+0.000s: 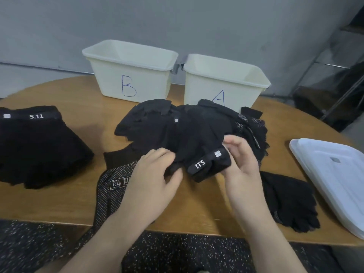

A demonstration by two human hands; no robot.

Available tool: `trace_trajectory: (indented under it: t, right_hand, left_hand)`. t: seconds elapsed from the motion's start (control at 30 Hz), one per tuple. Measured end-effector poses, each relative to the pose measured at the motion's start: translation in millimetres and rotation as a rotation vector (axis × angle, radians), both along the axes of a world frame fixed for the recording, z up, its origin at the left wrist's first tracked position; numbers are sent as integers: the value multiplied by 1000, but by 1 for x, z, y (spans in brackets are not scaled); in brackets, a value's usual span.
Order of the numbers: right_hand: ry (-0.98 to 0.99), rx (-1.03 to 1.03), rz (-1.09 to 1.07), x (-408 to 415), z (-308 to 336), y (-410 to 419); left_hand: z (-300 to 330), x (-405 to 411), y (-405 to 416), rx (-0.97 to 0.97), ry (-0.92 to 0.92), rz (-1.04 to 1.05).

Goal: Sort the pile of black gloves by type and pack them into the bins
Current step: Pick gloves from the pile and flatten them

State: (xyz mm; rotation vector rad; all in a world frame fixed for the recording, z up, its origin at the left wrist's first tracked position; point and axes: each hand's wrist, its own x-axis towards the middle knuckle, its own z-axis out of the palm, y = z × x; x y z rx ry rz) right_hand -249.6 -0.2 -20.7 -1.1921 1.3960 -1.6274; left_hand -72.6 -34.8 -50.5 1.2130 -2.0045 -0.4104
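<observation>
Currently a 5.11 glove [208,164] is gripped by both hands [197,170] within the pile [177,125]; tangled neighbours may be dragged off the worktop [69,203].

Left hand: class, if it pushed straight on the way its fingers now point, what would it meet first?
The left hand points up and right into the glove pile, whose fabric it already grips. Beyond that lies bin A, though depth is hard to judge from one view.

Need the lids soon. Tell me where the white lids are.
The white lids lie stacked at the table's right edge, right of the glove pile.
</observation>
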Motion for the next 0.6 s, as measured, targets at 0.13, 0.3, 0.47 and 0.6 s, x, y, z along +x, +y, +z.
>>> trace_trajectory:
  t: [0.13, 0.3, 0.47, 0.6]
  right_hand:
    - [587, -186, 7, -14, 0, 8]
    - [1012, -278, -15, -17, -4, 5]
    - [974, -374, -85, -18, -2, 5]
    - [910, -404, -5, -13, -2, 6]
  left_hand:
    - [2, -6, -1, 10, 134, 1]
    - [-1, -5, -5, 5, 196, -55]
    - [-2, 0, -3, 14, 251, -85]
    - [-3, 6, 1, 47, 156, -60]
